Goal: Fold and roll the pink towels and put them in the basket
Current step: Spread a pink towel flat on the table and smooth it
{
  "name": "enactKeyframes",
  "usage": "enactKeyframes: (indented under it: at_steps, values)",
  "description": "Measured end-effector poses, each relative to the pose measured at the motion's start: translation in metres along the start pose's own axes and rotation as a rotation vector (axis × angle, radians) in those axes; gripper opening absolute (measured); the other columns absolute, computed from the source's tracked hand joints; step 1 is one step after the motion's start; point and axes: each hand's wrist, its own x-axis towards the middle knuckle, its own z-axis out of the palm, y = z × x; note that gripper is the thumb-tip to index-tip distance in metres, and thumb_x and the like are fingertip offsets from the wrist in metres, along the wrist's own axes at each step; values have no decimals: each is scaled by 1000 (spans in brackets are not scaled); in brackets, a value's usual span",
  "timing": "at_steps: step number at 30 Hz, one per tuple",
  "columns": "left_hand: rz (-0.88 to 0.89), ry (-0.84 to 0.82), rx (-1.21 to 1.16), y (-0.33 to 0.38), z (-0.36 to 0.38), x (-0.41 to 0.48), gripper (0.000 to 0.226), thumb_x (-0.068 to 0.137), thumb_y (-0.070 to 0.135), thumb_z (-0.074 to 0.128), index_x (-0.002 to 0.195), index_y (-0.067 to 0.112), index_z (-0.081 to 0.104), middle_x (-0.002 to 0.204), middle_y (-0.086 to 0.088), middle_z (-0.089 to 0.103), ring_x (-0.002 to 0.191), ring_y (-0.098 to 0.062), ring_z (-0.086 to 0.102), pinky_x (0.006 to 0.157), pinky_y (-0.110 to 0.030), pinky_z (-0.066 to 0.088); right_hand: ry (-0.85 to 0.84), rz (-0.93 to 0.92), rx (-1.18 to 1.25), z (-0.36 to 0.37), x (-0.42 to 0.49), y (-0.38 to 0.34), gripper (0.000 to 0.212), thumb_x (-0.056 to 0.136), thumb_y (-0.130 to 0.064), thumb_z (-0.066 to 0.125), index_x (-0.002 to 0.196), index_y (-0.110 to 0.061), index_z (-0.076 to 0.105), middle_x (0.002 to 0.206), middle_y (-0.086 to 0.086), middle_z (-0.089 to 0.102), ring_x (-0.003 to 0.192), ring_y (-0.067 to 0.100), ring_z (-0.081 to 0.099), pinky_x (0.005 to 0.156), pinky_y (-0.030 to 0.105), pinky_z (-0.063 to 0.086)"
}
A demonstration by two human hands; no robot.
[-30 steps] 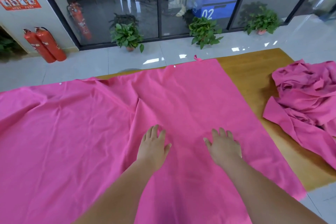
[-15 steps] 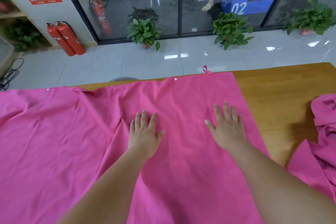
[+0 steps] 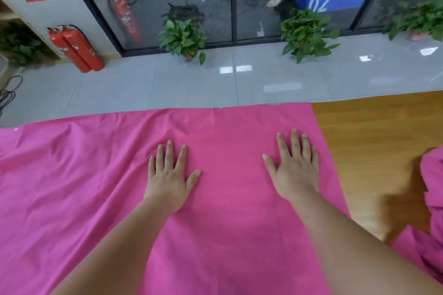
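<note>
A large pink towel lies spread flat over the wooden counter. It covers the left and middle parts and runs out of view at the left and near sides. Its far edge follows the counter's far edge, and its right edge runs down across bare wood. The cloth is smooth around the hands and creased in long soft folds toward the left. The left hand rests palm down on the towel near its middle, its fingers straight and slightly spread, gripping nothing. The right hand also lies palm down, close to the towel's right edge, its fingers straight and pointing toward the far edge, likewise holding nothing. The two hands are apart, with a smooth band of cloth between them. A second pink towel sits crumpled on the counter at the right border of the view, with bare wood between its upper part and the spread towel. Lower down the right forearm hides whether the two touch. Beyond the counter lies a grey tiled floor. Two red fire extinguishers stand against a wall at the left, and potted plants stand along a glass wall.
</note>
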Motion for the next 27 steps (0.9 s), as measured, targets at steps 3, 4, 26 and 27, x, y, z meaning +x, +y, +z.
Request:
enactKeyframes:
  at_steps: [3,4,26,27]
  values:
    - [-14,-85,44,6,-15,2,91,93,81,-3,165,27,-16,171,-13,-22,158,-35,-20,129,-54,-5,-94,-4,22,-10,6,2,85,95,-80,-2,166,-33,-7,173,7,-20,159,31,-19,130,54,1]
    - [-9,-77,37,8,-18,-3,90,94,79,-2,165,27,-15,172,-13,-20,159,-35,-19,129,-55,-4,-95,12,42,-14,1,1,86,95,-80,-4,166,-31,-7,172,8,-21,159,31,-20,130,54,1]
    - [324,-15,-141,-4,71,-363,79,104,69,30,168,26,12,175,-7,-8,161,-32,-9,128,-57,7,-155,266,-28,26,-437,13,80,100,-71,10,166,-26,22,174,15,8,159,39,11,126,58,21]
    - [328,-19,-137,-4,72,-370,80,103,70,30,167,26,13,175,-7,-6,161,-33,-8,127,-58,8,-176,280,-30,27,-445,19,82,98,-72,7,166,-28,20,174,14,8,159,39,10,125,59,22]
